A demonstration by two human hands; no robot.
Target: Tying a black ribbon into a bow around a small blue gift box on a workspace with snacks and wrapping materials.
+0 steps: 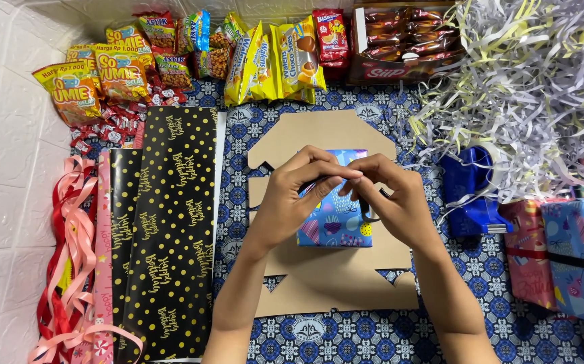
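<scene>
Both hands meet over the middle of the scene: the left hand (290,202) and the right hand (394,199) have their fingertips pinched together on a thin black ribbon (371,217) just above a small blue wrapped box (336,219), fingers curled nearly closed around the strand, with a loop of it showing below the right hand. That box sits on a flat brown cardboard cut-out (336,280), which lies on a blue patterned cloth (319,330) covering the surface beneath. Judging by its size and paper skin, the box looks light and fairly stiff, with slick wrapping that could slide on the cardboard; its side edges and corners seem the surest places to steady it, while the ribbon is limp and thin and best held close to the fingertips. Room is tight on both sides. To the left, a roll of black gift wrap with gold dots (171,236) lies just beside the cardboard, with pink and red ribbons (70,256) beyond it. To the right stand a blue tape dispenser (470,192) and more wrapped parcels (565,256), under a heap of shredded paper (541,87). Snack packets (251,57) line the far edge. Open space is mostly toward the near edge of the cloth.
</scene>
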